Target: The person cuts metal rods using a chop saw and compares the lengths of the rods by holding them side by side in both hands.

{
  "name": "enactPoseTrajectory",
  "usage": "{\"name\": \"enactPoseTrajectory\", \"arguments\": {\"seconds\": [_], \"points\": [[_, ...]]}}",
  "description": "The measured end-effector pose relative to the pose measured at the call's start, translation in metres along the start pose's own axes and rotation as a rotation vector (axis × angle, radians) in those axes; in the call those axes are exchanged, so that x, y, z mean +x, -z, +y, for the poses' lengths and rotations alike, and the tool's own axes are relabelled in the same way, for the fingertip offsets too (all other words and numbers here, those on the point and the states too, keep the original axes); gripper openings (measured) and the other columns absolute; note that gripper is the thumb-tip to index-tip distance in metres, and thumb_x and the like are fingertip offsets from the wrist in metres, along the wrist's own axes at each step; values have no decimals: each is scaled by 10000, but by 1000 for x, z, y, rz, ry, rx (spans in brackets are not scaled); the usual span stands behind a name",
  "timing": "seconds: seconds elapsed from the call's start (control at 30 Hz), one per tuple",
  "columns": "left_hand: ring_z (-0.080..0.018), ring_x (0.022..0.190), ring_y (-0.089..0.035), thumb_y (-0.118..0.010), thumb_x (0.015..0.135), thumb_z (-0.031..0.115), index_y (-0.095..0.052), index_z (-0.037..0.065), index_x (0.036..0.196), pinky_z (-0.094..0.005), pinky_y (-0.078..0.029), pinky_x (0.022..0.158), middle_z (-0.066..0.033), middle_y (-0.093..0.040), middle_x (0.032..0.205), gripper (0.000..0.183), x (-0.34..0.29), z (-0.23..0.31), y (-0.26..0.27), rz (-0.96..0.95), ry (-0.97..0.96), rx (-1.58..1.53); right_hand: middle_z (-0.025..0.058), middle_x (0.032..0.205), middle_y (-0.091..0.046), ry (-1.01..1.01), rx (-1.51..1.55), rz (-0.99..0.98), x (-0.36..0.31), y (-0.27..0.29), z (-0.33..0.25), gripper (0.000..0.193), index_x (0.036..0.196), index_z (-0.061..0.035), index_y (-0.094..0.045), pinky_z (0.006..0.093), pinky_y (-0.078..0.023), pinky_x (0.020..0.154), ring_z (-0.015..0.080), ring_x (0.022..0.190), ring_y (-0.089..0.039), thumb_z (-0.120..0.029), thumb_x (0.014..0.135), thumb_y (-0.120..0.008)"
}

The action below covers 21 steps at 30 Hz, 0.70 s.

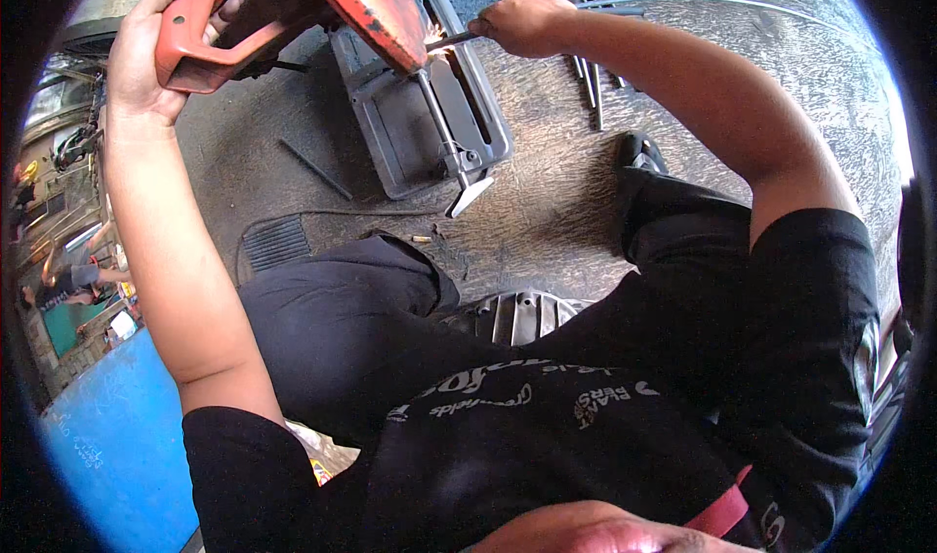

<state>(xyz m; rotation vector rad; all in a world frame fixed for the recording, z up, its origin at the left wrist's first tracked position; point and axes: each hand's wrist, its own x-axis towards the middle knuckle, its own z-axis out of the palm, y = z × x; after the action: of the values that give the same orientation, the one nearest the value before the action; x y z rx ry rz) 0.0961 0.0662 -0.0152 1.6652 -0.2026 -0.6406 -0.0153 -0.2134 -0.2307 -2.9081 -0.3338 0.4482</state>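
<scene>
My left hand (pixel 137 65) is closed round the orange handle (pixel 185 60) of a cut-off saw at the upper left. The saw's worn orange blade guard (pixel 376 16) slants down over its grey metal base (pixel 390 153). My right hand (pixel 527 24) grips a thin dark metal rod (pixel 452 40), whose far end reaches in beside the guard. Bright sparks (pixel 435 38) show where the rod meets the saw; the guard hides the blade. A clamp screw with a T-shaped handle (pixel 470 194) sticks out at the base's near end.
Several metal rods (pixel 590 89) lie on the floor beyond my right forearm. A loose dark bar (pixel 314 169) and a ribbed black pad (pixel 277 243) lie left of the base. My right shoe (pixel 642 151) is nearby. A blue surface (pixel 117 446) and another person (pixel 73 285) are at left.
</scene>
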Motion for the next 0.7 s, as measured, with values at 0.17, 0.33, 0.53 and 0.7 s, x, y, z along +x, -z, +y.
{"name": "enactPoseTrajectory", "arguments": {"seconds": [0.17, 0.33, 0.53, 0.7], "points": [[-246, 974, -608, -513, 898, 132, -450, -71, 1228, -335, -498, 905, -182, -583, 1129, 393, -1, -1, 2, 12, -10, 1, 98, 990, -646, -16, 7, -42, 1, 2, -1, 305, 1192, -187, -567, 419, -529, 768, 263, 911, -643, -302, 982, -378], [-252, 985, -605, -513, 897, 129, -446, -79, 1227, -340, -495, 910, -187, -584, 1125, 396, 1, -1, 2, 10, -36, 12, 146, 929, -658, -8, 36, 12, 5, -5, 4, 405, 1143, -183, -597, 452, -500, 762, 317, 870, -647, -422, 987, -308], [-256, 995, -602, -512, 897, 128, -443, -86, 1225, -344, -493, 914, -190, -584, 1122, 398, 0, -1, -5, 22, -60, 14, 147, 943, -653, 17, 60, 35, 7, -9, 8, 396, 1142, -198, -596, 462, -495, 764, 323, 881, -640, -421, 983, -310], [-263, 1017, -595, -511, 897, 125, -436, -100, 1222, -353, -486, 927, -194, -584, 1118, 402, 2, -2, 2, 9, -62, 1, 108, 1003, -651, 16, 32, -10, 2, 0, 3, 323, 1177, -186, -580, 440, -505, 796, 291, 925, -641, -334, 977, -374]]}}
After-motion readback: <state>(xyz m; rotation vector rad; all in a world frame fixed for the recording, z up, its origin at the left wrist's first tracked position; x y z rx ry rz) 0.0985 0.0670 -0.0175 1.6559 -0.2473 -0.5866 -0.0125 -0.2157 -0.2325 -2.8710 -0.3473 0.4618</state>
